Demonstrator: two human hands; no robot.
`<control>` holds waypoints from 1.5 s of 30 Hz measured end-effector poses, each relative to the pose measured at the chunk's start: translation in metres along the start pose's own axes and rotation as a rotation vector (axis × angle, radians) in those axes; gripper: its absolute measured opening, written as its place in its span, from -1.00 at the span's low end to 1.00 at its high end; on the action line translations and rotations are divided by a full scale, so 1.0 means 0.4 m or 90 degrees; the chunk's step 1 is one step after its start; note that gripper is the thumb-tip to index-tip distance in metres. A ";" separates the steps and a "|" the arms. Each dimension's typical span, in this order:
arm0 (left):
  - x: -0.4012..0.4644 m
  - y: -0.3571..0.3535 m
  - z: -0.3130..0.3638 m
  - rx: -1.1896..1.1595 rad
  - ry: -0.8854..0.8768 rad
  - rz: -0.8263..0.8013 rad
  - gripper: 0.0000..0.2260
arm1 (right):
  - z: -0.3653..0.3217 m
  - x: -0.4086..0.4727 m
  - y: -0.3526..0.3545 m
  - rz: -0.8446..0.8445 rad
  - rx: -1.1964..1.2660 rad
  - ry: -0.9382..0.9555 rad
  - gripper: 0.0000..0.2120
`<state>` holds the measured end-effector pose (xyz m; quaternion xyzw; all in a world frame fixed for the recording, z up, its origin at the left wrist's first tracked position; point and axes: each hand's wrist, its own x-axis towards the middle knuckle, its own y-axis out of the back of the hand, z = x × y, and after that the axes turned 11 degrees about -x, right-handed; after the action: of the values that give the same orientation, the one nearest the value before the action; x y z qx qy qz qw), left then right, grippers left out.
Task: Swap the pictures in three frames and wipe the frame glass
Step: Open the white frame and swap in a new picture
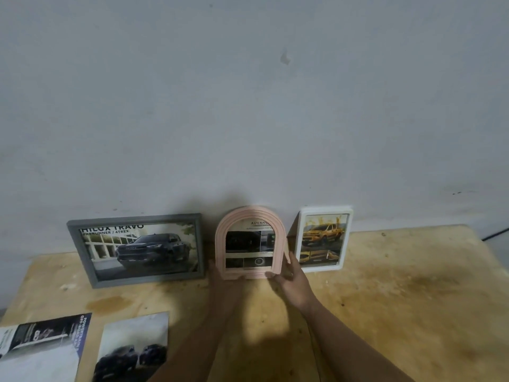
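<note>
both hands, left grip (220, 274) and right grip (289, 274), hold the pink arched frame (249, 241) upright against the wall

Table (399, 285) at bottom: bare plywood, matt, stained. Arched pink frame (249, 213) at centre looks like ridged matt plastic; grey frame (80, 252) at left matt. Loose prints (132, 346) lower left: glossy paper.

Three frames stood against the wall (248, 106): landscape frame (136, 249) left, arched frame (251, 242) between, portrait frame (322, 239) right.
</note>
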<state>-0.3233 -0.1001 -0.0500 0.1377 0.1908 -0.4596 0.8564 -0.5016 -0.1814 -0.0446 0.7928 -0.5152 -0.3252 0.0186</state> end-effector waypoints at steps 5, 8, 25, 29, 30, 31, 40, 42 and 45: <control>-0.097 -0.070 -0.078 0.100 0.122 -0.006 -0.42 | 0.092 -0.064 0.051 0.051 0.042 -0.032 -0.56; -0.120 -0.155 -0.077 0.172 0.138 -0.097 -0.56 | 0.129 -0.095 0.122 0.100 -0.044 -0.037 -0.77; -0.009 -0.520 0.105 0.049 0.029 -0.111 -0.09 | -0.034 0.104 0.486 0.196 0.028 -0.086 -0.52; 0.013 -0.523 0.084 0.057 -0.025 -0.105 -0.54 | -0.056 0.114 0.483 0.120 0.051 -0.063 -0.54; 0.010 -0.521 0.077 0.061 -0.045 -0.103 -0.55 | -0.056 0.109 0.487 0.125 0.050 -0.062 -0.52; 0.001 -0.517 0.075 0.063 -0.055 -0.105 -0.57 | -0.054 0.101 0.493 0.135 0.050 -0.063 -0.47; -0.162 -0.448 0.026 0.112 -0.129 -0.174 -0.90 | 0.079 -0.062 0.515 0.064 0.056 -0.122 -0.29; -0.197 -0.427 0.024 0.089 -0.114 -0.182 -0.88 | 0.104 -0.098 0.497 0.021 0.066 -0.138 -0.32; -0.257 -0.384 0.051 0.075 -0.109 -0.186 -0.81 | 0.115 -0.131 0.453 -0.025 0.054 -0.158 -0.27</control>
<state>-0.5001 -0.1160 0.0052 0.1190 0.1081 -0.5993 0.7842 -0.6853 -0.2087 0.0114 0.7564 -0.5110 -0.3994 -0.0851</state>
